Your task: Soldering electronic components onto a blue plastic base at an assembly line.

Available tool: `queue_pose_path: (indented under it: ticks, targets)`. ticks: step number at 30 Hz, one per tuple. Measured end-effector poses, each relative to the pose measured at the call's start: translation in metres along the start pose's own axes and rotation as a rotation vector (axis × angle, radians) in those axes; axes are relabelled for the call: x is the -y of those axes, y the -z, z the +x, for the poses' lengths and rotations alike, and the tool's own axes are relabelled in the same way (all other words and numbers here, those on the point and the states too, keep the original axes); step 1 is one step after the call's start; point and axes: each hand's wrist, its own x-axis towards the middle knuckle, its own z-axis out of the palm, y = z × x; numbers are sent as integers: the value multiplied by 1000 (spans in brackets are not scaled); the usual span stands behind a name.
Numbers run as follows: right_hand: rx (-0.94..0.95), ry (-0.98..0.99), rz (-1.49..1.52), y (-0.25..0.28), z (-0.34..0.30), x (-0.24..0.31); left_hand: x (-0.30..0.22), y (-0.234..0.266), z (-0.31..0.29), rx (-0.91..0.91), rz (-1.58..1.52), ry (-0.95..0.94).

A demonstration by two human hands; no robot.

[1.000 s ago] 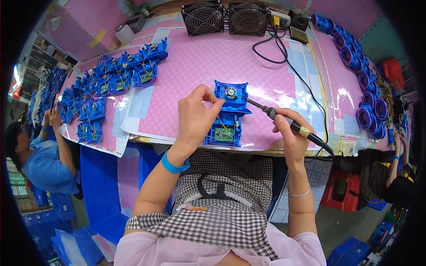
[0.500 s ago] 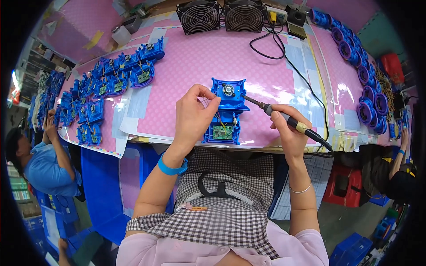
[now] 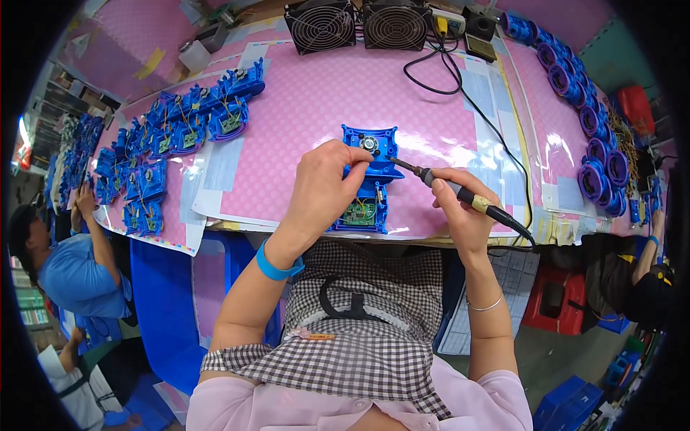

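A blue plastic housing (image 3: 388,172) in two joined parts lies at the table's front edge before me. In its far part sits a small round speaker (image 3: 369,143); the near part carries a green circuit board (image 3: 359,213) with thin wires. My left hand (image 3: 323,183) is over the housing's left side, thumb and forefinger pinched on a thin wire (image 3: 350,154) beside the speaker. The wire's end is hidden by the fingers. My right hand (image 3: 468,208) grips a soldering iron (image 3: 425,175) like a pen. Its tip points left, over the housing's right side near the speaker.
Rows of similar blue housings (image 3: 190,136) with wires lie at the left. Two black fans (image 3: 321,29) stand at the back. A black cable (image 3: 496,136) crosses the table's right side. Blue-purple round parts (image 3: 593,179) line the far right. A co-worker (image 3: 79,266) sits at left.
My left hand has moved right and closer to the speaker with the wire. The iron's tip has shifted slightly left, over the housing. At lower left another person has come further into view.
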Motion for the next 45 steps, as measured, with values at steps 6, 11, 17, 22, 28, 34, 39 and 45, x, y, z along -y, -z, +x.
queue_pose_path:
  ticks: [6, 11, 17, 22, 28, 34, 39, 45]
  targets:
    - [-10, -15, 11, 1, -1, -1, 4, -2, 3, 80, 99, -108]
    - [-3, -1, -15, 0, -2, -1, 5, -4, 2, 81, 95, -95]
    - [2, 5, -15, 1, -2, -1, 2, -4, 3, 97, 115, -99]
    - [-8, -7, 28, 3, -4, -1, 1, -4, 3, 103, 107, -78]
    - [-8, 10, 27, 2, -3, 0, 3, -6, 2, 85, 109, -91]
    - [2, 13, -56, 1, -3, 3, 2, -6, 1, 57, 127, -114]
    - [-5, -38, 0, 0, -3, 7, 2, -6, 0, 45, 113, -103]
    - [-5, -98, 79, 1, -4, 7, 2, -7, 0, 35, 125, -102]
